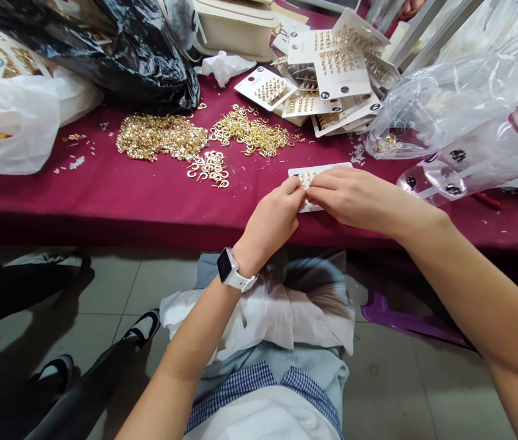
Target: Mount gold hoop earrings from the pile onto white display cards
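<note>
A white earring card lies near the front edge of the maroon table, mostly covered by my hands. My left hand, with a white watch on its wrist, pinches at the card's near edge. My right hand lies over the card with its fingertips pressed together against the left fingers. What the fingertips pinch is too small to make out. Piles of loose gold hoop earrings lie just beyond and to the left.
A stack of filled earring cards sits at the back right beside clear plastic bags. A black bag and a white bag stand at the back left. Another person's legs and shoes are on the floor at left.
</note>
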`<move>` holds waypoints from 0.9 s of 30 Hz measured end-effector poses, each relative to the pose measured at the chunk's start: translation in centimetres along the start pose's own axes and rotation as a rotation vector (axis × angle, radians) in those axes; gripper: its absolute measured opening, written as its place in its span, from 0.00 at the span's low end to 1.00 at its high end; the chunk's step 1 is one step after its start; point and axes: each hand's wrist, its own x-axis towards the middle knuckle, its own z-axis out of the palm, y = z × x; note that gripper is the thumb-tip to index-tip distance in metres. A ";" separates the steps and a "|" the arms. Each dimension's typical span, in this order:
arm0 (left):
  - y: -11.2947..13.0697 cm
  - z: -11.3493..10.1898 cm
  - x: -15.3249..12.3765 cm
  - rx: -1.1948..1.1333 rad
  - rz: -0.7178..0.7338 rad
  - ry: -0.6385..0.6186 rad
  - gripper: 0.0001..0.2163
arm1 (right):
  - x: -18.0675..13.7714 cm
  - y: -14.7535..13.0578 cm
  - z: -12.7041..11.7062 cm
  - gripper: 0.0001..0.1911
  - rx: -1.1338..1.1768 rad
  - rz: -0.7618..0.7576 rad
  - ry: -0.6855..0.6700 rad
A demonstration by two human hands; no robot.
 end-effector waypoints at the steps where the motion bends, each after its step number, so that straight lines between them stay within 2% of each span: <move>1: 0.0 0.0 0.0 -0.006 -0.005 0.002 0.10 | 0.0 -0.1 -0.1 0.15 -0.015 -0.001 -0.011; 11: -0.2 0.1 0.2 -0.006 -0.010 0.005 0.10 | 0.4 -0.3 -0.8 0.16 -0.028 -0.038 -0.049; 20: -0.1 -0.3 0.2 0.003 -0.023 -0.028 0.10 | 0.3 -0.2 0.1 0.17 -0.059 -0.083 -0.034; 27: -0.2 -0.3 0.2 -0.005 -0.030 -0.038 0.10 | 0.3 0.0 0.4 0.12 0.038 0.022 0.001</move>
